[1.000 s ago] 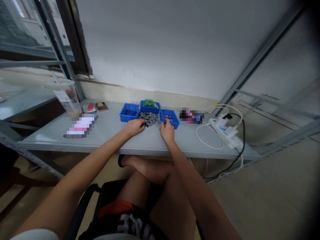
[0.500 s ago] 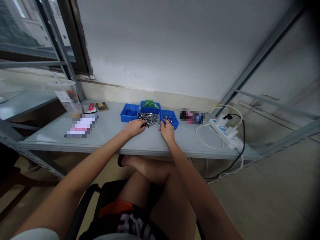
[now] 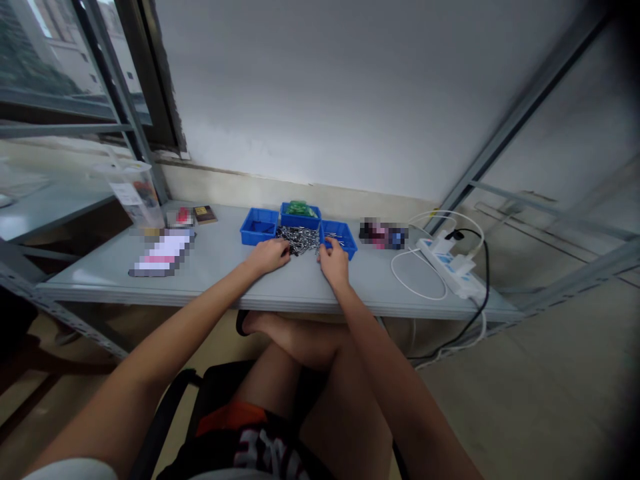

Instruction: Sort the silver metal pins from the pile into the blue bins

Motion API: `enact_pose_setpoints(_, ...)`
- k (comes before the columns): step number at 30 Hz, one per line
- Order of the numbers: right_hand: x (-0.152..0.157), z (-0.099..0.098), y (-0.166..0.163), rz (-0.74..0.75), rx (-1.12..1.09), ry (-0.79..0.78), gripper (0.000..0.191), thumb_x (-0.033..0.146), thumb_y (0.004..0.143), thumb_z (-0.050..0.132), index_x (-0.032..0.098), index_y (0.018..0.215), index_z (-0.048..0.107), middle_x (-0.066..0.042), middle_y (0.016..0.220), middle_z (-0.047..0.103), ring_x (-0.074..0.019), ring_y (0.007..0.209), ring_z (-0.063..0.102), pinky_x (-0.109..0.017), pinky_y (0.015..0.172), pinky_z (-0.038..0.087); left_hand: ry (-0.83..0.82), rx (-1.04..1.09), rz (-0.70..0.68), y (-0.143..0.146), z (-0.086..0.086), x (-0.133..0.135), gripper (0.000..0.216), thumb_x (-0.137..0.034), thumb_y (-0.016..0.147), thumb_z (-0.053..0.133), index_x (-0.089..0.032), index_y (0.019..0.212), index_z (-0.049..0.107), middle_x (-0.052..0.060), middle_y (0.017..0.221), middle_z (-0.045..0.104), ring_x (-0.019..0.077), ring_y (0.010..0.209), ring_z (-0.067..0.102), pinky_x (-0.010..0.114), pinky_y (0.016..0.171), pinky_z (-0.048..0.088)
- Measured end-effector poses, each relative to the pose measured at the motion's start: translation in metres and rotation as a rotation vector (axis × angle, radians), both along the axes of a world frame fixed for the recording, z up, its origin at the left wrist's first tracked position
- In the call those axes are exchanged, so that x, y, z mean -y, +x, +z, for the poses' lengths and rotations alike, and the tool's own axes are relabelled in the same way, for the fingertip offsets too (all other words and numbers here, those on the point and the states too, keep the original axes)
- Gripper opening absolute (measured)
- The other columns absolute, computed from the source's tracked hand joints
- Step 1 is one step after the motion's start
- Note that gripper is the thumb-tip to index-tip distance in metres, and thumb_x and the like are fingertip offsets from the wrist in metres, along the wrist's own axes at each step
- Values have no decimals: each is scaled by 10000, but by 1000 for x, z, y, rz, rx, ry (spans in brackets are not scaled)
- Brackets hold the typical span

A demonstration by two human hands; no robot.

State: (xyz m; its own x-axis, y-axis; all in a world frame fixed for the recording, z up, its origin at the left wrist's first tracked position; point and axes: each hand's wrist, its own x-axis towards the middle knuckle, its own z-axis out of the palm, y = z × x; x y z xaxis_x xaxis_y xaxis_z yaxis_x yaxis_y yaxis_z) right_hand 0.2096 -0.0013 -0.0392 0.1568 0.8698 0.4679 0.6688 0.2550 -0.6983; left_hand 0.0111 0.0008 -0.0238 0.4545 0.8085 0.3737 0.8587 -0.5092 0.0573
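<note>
Pile of small metal pieces [image 3: 300, 237] just beyond and between the hands, no shared long axis (pieces point every way). Left hand [image 3: 273, 254] curled at its near-left edge, right hand [image 3: 334, 262] near-right by the right blue tray [image 3: 352, 249]; about equally near, can't tell if either grips anything. Grey bench [image 3: 385, 287], power strip [image 3: 454, 272] right, pale wall [image 3: 310, 120] behind.

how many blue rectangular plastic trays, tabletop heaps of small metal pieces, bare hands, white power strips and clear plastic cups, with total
Blue rectangular plastic trays: 3
Tabletop heap of small metal pieces: 1
Bare left hand and bare right hand: 2
White power strip: 1
Clear plastic cup: 1
Total: 8
</note>
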Motion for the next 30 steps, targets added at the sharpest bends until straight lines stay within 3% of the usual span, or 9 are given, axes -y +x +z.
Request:
enact_pose_setpoints(4,2,1,-2,52,-34,38,264,310,827,434,205,1028,570,18,558,606,-155,585,590,-271,663,433,19,16,5,0,0,1,146,-277,787,445,-191,827,556,57,903,630,213,816,587,282,648,418)
enact_pose_setpoints(9,6,0,-4,235,-20,36,253,281,827,414,195,1008,569,31,551,584,-128,531,555,-232,598,410,26,50,-10,0,2,2,131,-272,781,448,-189,822,541,52,892,622,206,800,577,278,635,409)
enact_pose_setpoints(17,2,-6,-4,421,70,-47,327,229,830,415,217,1138,527,30,643,624,-122,629,577,-237,687,428,9,120,-257,2,8,10,111,-212,794,412,-186,840,509,36,841,588,173,780,553,265,682,411)
enact_pose_setpoints(30,0,-7,-3,474,175,-75,263,241,859,419,234,1072,574,26,710,656,-116,673,584,-211,665,404,-47,128,-349,3,14,17,163,-224,869,331,-181,893,487,46,829,580,171,742,548,270,670,409)
